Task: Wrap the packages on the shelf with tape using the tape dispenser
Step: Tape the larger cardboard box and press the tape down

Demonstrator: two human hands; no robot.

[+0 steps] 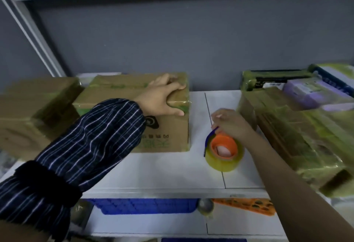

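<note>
Your left hand is on the brown box in the middle of the white shelf. It grips the box's top right corner, with your fingers bent over the top and your thumb pressed on the front. The box has shiny tape across its top. Your striped sleeve covers part of its front.

Your right hand holds the tape dispenser. Your fingers curl over its top, near the blue part. The dispenser has an orange ring in the middle and a fat roll of yellowish see-through tape around it. It sits on the shelf to the right of the box, near it but not touching.

A second box sits just to the left of the one you grip. On the right side of the shelf there is a pile of packages, many covered in shiny tape. The pile is close beside your right hand.

Behind it all is a grey wall. On the shelf below you can see a blue basket.
</note>
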